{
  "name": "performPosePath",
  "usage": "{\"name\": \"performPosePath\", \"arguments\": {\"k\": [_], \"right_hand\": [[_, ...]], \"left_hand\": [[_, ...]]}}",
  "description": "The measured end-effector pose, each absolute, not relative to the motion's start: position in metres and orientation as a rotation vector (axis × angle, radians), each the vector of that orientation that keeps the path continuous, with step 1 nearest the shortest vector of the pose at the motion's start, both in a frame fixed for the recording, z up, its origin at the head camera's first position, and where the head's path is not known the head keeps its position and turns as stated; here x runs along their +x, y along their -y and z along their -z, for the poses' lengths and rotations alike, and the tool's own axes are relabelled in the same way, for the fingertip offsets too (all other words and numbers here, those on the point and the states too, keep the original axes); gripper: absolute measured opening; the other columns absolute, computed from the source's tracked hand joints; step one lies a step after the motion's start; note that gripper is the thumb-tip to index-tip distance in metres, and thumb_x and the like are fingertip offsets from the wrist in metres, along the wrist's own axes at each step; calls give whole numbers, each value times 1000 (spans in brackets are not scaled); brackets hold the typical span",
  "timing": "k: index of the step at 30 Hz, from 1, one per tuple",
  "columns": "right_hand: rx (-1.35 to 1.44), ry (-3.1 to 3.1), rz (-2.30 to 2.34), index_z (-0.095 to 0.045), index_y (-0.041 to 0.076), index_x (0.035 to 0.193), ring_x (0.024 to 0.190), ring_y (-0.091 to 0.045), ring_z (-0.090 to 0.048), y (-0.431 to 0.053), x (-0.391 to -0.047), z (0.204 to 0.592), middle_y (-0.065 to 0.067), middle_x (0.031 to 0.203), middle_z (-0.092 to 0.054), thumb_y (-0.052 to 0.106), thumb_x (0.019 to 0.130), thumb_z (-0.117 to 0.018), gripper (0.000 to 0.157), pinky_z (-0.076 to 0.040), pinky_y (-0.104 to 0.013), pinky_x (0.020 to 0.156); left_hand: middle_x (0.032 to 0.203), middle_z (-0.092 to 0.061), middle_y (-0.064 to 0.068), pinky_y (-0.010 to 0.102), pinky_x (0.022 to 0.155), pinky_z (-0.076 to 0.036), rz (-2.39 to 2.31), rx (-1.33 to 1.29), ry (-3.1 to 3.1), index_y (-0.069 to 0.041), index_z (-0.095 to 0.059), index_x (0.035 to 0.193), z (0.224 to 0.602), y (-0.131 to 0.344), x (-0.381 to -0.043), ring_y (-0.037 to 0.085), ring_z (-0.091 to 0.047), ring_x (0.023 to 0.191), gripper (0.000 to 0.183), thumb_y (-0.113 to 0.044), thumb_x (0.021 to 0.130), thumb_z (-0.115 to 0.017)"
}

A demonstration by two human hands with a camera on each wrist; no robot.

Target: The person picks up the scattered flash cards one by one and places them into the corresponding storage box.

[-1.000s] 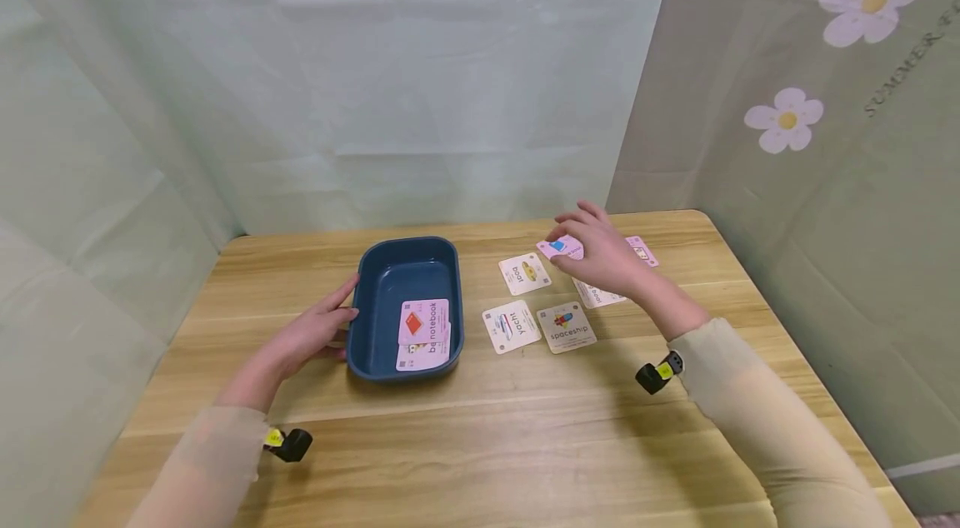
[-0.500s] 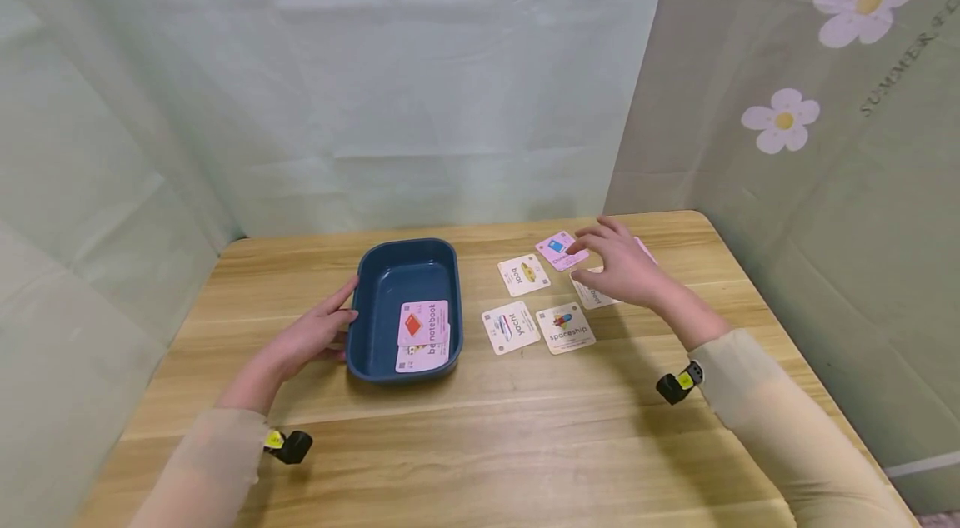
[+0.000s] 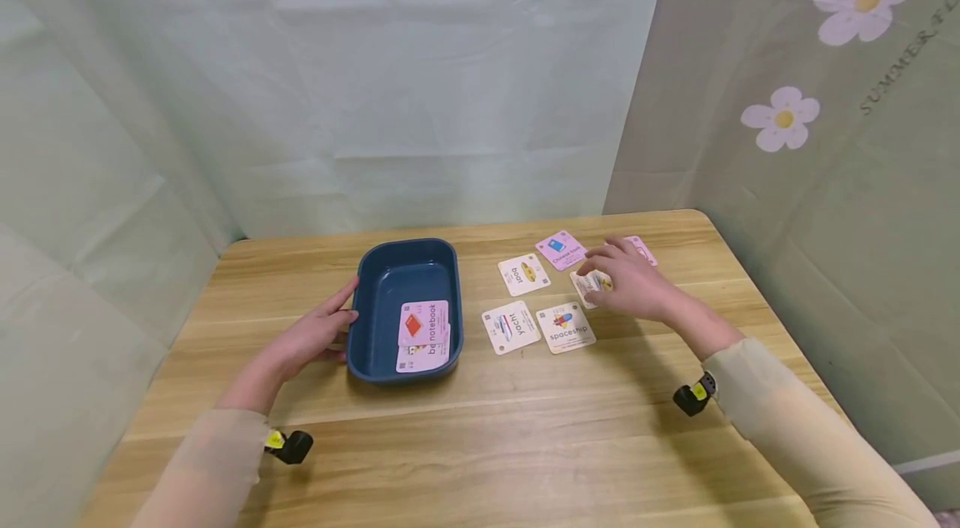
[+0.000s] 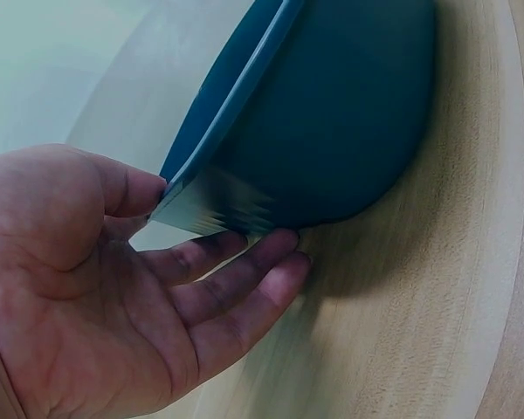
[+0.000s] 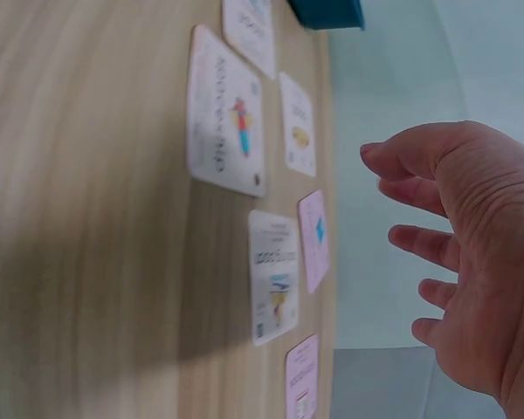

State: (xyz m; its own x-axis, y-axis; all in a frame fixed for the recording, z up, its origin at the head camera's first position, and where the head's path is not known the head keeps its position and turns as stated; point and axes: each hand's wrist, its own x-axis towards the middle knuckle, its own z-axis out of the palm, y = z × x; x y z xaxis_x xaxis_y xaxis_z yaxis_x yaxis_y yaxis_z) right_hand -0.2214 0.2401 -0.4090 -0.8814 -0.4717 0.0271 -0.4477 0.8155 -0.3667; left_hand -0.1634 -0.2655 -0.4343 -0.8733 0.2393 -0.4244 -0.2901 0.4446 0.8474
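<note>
On the left of the table a deep blue tray [image 3: 405,261] holds a pink "notebook" card [image 3: 423,323] lying over a second card [image 3: 422,360]. My left hand [image 3: 318,332] touches the tray's left side; in the left wrist view its thumb [image 4: 135,194] is at the rim and its fairly straight fingers lie along the outer wall. Further right, my right hand [image 3: 630,282] hovers with loosely bent fingers over a white card [image 3: 584,284], which it partly covers in the head view. The right wrist view shows that card [image 5: 273,275] whole, apart from the hand.
Around the right hand lie a white "boat" card [image 3: 522,273], a "yacht" card [image 3: 510,326], a "spaceship" card [image 3: 566,328], a pink book card [image 3: 560,250] and another pink card [image 3: 643,250]. Pale curtains [image 3: 420,95] hang behind the wooden table [image 3: 480,445].
My right hand has drawn back and to the right, from over the pink book card to over the white card, uncovering the pink one. The left hand and tray have stayed put.
</note>
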Motion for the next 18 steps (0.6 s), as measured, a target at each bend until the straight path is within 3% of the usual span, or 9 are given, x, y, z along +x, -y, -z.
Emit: {"name": "performPosePath", "arguments": {"k": [18], "right_hand": [[-875, -2873, 453, -73, 14, 118, 146, -51, -24, -243, -217, 440, -16, 143, -58, 31, 79, -86, 44, -16, -67, 115]], "left_hand": [[162, -16, 34, 46, 89, -55, -1422, -54, -2208, -38, 4, 164, 435, 266, -166, 44, -56, 123, 67, -27, 111, -36]]}}
